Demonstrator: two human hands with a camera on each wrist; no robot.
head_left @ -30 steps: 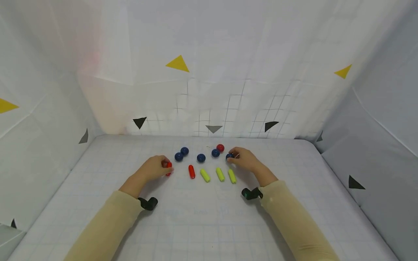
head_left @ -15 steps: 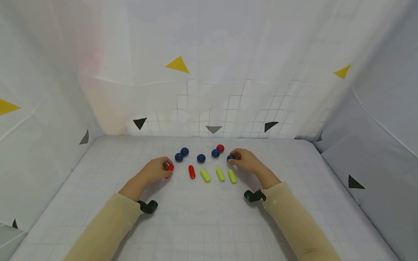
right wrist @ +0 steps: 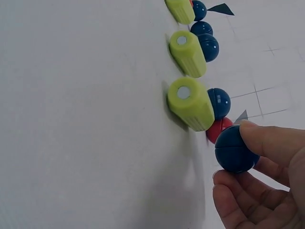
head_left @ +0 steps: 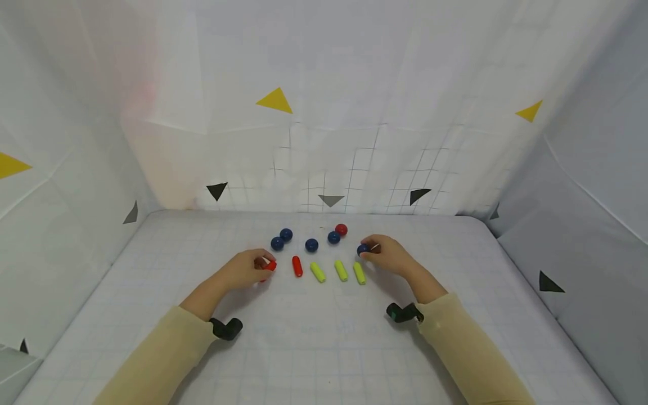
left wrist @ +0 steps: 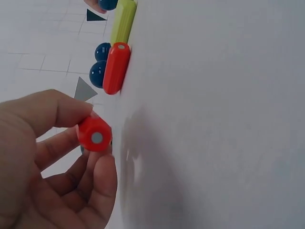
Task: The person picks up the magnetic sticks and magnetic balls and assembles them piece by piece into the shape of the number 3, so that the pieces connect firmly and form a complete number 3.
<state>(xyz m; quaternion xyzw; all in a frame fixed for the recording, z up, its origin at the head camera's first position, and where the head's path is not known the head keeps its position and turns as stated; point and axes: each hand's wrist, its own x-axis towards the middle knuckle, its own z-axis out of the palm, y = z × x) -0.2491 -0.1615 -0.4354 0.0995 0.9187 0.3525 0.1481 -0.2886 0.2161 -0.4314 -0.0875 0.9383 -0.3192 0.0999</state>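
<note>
Both hands are busy here! The left hand (head_left: 246, 269) pinches a glossy red plastic-looking rod (left wrist: 95, 136) between thumb and fingertips, the grey disc on its end face turned squarely to the wrist camera. Over on the other side, the right hand (head_left: 391, 256) has a shiny dark-blue ball (right wrist: 232, 151) nipped between thumb and fingers, just beyond the nearest faceted yellow-green rod (head_left: 359, 273).

A fingertip pinch looks right for both: a smooth ball could well slip if squeezed off-centre, so thumb and fingers want to oppose each other across its middle. For the rod, best keep that disc uncovered and the long axis steady.

And mind the neighbours! A second red rod (head_left: 297, 266) lies just beside the left hand, between it and the yellow-green row, and a lone dark-blue ball (head_left: 311, 245) sits behind on the white table (head_left: 304, 343). Loose balls probably roll at a nudge, so low, unhurried wrists serve best.
</note>
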